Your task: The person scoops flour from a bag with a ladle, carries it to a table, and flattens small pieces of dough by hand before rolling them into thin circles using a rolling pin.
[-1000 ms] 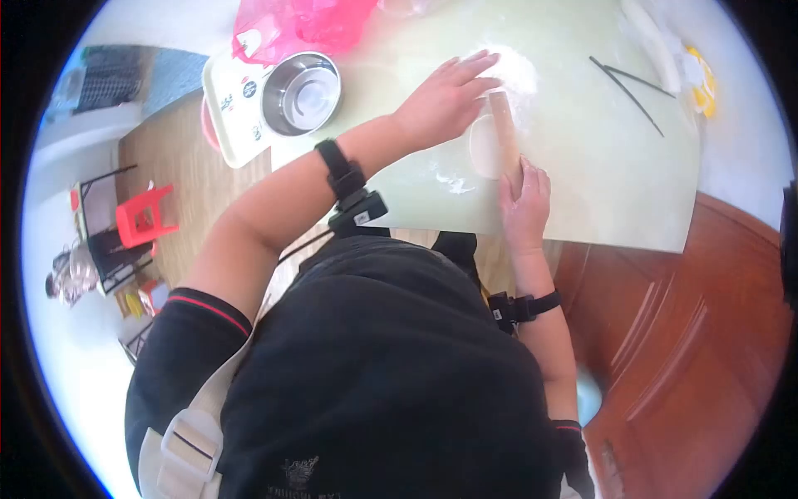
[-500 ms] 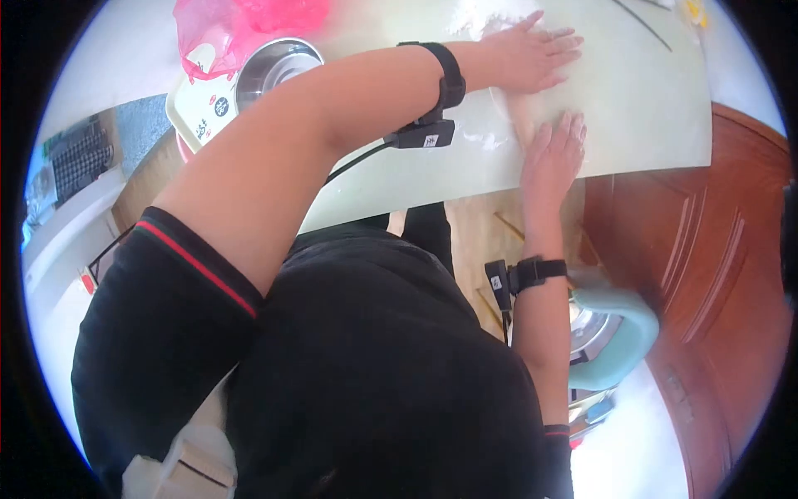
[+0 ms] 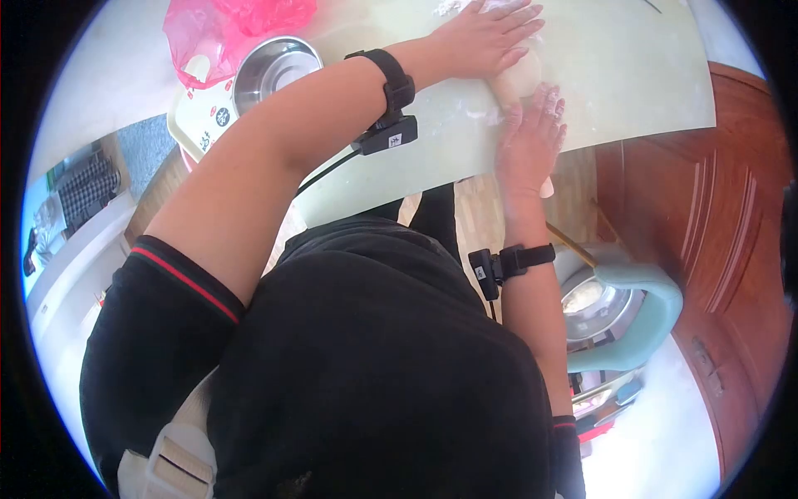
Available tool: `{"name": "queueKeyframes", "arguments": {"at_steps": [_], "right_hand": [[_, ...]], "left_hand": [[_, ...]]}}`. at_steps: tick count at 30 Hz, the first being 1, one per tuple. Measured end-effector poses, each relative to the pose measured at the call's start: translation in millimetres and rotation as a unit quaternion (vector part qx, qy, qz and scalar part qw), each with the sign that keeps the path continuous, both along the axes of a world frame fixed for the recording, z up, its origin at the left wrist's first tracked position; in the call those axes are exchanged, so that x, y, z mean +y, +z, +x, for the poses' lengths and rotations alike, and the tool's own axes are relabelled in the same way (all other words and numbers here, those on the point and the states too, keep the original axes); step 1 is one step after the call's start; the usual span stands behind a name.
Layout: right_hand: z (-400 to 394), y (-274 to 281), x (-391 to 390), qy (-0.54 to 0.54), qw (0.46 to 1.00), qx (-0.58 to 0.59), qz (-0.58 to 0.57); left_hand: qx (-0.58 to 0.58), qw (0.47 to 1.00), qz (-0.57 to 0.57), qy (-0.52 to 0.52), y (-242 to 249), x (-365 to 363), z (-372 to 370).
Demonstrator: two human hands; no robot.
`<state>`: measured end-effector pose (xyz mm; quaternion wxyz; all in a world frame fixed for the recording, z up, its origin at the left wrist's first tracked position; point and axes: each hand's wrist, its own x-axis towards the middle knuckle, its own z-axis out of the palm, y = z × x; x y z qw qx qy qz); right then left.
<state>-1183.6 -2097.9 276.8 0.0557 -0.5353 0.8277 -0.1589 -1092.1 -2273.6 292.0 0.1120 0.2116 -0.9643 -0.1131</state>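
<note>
A pale wooden rolling pin [image 3: 504,89] lies slantwise beneath both palms. Its near end shows past the right wrist, over the table's edge. My left hand [image 3: 492,37] rests flat on the far part of the pin, fingers stretched out. My right hand [image 3: 532,148] lies over the near part, its fingers straight and dusted with white powder. Between the hands, a flattened piece of pale dough [image 3: 525,75] shows beside the pin; the rest is hidden under the hands.
On the table [image 3: 640,83] at the left are a steel bowl [image 3: 276,71], a printed tray [image 3: 195,125] and a pink plastic bag [image 3: 220,37]. White powder [image 3: 449,7] lies at the far edge. Below right stand a teal curved chair back [image 3: 657,312] and a metal basin [image 3: 594,303].
Both hands have moved left across the table, the left one further. More of the rolling pin and dough now shows between them, and the pin's near end has come into view.
</note>
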Motion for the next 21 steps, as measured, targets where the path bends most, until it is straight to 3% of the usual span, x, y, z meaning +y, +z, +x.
{"name": "queueKeyframes", "arguments": {"at_steps": [17,19,21], "right_hand": [[-19,0,-6,-0.008,0.999,0.023,-0.027],[-26,-4,-16,-0.023,0.998,0.063,-0.010],[-30,-3,-21,-0.026,0.998,0.053,-0.008]], "left_hand": [[0.023,0.997,-0.073,-0.006,-5,-7,-21],[0.002,0.999,-0.036,0.011,-6,-14,-32],[-0.069,0.995,-0.074,0.004,-7,-22,-38]]}}
